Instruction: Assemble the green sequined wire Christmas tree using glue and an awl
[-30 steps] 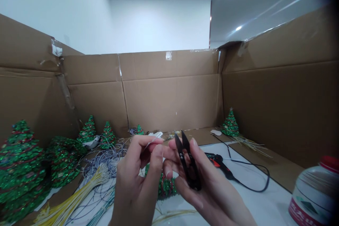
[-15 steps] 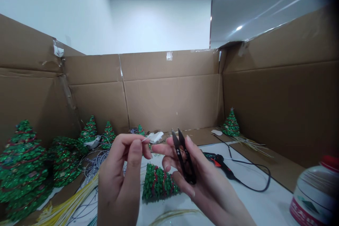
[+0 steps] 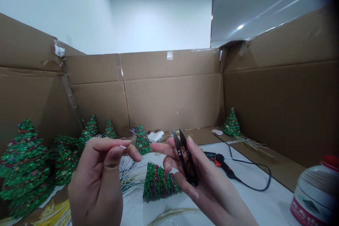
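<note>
Your left hand (image 3: pixel 97 176) moved left, now apart from your right hand (image 3: pixel 205 174); hands together second ago. White strand (image 3: pixel 123 146) in your left pinch carried left too. Lying green tree (image 3: pixel 160 183), mostly hidden earlier, now shows between hands. Far small tree (image 3: pixel 142 141) uncovered; near-left yellow strands (image 3: pixel 54 213) more covered.

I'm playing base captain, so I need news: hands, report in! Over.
Left hand pinching small white piece. Right hand holding black snips, blades apart. Green tree lying on its side, one end behind right hand.
</note>
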{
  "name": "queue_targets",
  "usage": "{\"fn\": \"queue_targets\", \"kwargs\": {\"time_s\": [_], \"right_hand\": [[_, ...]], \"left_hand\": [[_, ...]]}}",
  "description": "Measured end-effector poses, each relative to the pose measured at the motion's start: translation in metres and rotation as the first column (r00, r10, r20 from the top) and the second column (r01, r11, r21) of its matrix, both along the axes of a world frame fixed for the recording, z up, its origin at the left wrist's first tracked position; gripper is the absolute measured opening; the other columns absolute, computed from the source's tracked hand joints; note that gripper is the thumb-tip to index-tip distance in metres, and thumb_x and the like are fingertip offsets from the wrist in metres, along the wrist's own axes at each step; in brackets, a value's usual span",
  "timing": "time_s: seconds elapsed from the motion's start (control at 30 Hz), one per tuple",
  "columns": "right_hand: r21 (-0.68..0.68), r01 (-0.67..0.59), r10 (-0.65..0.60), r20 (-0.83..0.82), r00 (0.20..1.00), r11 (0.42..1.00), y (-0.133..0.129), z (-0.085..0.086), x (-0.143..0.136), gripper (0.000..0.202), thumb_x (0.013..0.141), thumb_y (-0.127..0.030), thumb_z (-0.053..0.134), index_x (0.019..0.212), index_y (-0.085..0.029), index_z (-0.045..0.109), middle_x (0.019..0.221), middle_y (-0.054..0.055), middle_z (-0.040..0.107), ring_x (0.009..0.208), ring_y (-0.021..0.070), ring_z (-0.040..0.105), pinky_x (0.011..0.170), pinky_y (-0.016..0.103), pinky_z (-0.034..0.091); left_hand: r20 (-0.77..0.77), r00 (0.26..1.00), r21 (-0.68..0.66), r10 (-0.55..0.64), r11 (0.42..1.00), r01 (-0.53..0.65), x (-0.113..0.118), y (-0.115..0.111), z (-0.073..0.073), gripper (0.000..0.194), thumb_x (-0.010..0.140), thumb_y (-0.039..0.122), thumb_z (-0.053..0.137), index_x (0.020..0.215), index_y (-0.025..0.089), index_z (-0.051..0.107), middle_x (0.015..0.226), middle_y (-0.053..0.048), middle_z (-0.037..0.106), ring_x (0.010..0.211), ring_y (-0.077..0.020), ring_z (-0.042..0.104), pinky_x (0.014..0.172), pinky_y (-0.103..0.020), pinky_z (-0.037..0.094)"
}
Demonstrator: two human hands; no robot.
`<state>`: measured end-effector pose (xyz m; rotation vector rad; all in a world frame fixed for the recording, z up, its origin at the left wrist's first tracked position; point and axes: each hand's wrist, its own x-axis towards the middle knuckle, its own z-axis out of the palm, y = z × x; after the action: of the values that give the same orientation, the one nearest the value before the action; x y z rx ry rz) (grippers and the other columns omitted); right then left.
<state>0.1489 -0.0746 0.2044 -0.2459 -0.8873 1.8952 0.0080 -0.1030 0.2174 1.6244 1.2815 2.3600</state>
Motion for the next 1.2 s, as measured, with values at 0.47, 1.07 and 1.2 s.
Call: {"fn": "queue_targets", "kwargs": {"time_s": [0.47,1.07,1.2], "right_hand": [[-0.009,-0.051,0.050,-0.031,0.998,0.999,-0.008,0.004,0.001,0.023,0.075,-0.038,0.068,0.085,-0.017,0.069,0.088,0.009,0.071,0.065,0.0116,0.062,0.033,0.010,0.031],[0.023,0.007,-0.006,-0.012,1.000,1.000,-0.007,0.000,0.000,0.025,0.077,-0.040,0.065,0.086,-0.017,0.068,0.079,0.007,0.070,0.053,0.0082,0.057,0.034,0.011,0.032],[0.050,0.008,-0.008,0.016,1.000,0.999,-0.008,-0.001,0.001,0.028,0.080,-0.042,0.061,0.088,-0.016,0.067,0.070,0.005,0.069,0.040,0.0032,0.046,0.035,0.011,0.031]], "left_hand": [[-0.123,0.981,-0.206,-0.148,0.971,0.121,0.011,-0.002,-0.002,0.011,0.077,0.032,0.059,0.082,0.022,0.060,0.074,-0.001,0.065,0.065,-0.0144,0.061,0.056,-0.023,0.048],[-0.186,0.966,-0.219,-0.179,0.966,0.136,0.010,-0.001,-0.001,0.004,0.076,0.026,0.060,0.075,0.022,0.058,0.070,0.000,0.067,0.068,-0.0153,0.064,0.059,-0.023,0.050],[-0.197,0.964,-0.239,-0.180,0.962,0.131,0.008,0.001,-0.001,0.006,0.076,0.026,0.061,0.075,0.022,0.057,0.070,0.000,0.068,0.068,-0.0158,0.066,0.058,-0.023,0.052]]}}
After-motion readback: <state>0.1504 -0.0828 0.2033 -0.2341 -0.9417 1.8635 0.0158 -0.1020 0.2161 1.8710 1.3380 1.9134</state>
